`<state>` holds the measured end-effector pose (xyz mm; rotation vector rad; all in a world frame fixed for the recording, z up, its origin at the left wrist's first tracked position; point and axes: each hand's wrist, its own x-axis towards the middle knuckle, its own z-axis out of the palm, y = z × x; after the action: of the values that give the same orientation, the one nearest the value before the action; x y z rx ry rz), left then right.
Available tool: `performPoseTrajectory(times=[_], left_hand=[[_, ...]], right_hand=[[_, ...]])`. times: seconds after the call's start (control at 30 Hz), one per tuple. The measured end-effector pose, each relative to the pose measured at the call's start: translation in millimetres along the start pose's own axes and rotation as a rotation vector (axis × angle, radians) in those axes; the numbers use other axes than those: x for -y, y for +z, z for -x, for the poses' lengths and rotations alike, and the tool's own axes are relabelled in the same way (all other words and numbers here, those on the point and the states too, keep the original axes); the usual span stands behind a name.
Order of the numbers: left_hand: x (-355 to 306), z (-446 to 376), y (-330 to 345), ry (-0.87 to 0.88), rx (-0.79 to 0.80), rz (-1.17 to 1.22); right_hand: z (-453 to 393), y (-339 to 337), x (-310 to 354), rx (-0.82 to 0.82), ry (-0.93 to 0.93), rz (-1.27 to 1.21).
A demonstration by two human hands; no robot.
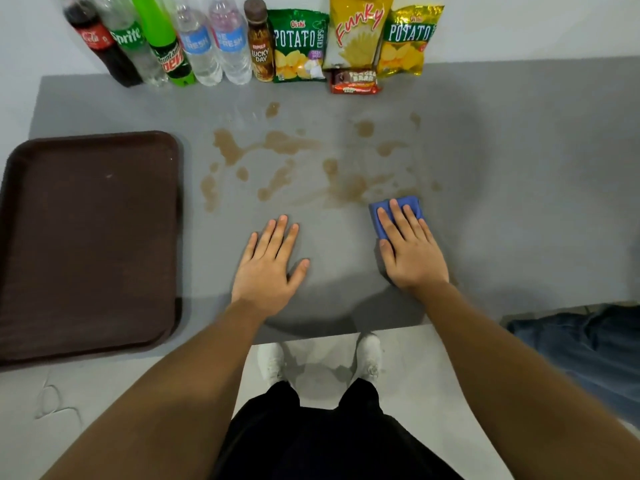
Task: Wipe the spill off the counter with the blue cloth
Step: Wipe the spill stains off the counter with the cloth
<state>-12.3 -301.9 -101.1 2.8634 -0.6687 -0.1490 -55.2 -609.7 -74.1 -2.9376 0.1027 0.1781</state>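
Observation:
A brown spill [284,145] lies in scattered blotches and smears across the middle of the grey counter [519,168]. The folded blue cloth [382,211] rests on the counter at the spill's near right edge. My right hand [410,249] lies flat on top of it, fingers spread, covering most of the cloth. My left hand [272,266] rests palm down on bare counter to the left of the cloth, holding nothing, just short of the nearest blotches.
A dark brown tray [86,237] sits at the left, overhanging the front edge. Several drink bottles [194,43] and snack bags [356,32] line the back wall, with a small red snack pack [355,83] in front. Blue fabric [588,341] lies at the right.

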Motion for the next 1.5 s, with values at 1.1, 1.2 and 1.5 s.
performPoseTrajectory(times=[1.1,1.2,1.5], left_hand=[[-24,0,-4,-0.134,0.011,0.042],[-24,0,-4,-0.133,0.013,0.042],[-23,0,0,-0.130,-0.001,0.005]], right_hand=[[0,-5,-41,-0.073,0.086,-0.031],[7,-3,-49,-0.049,0.135,-0.030],[66,17,-7,-0.026,0.114,0.052]])
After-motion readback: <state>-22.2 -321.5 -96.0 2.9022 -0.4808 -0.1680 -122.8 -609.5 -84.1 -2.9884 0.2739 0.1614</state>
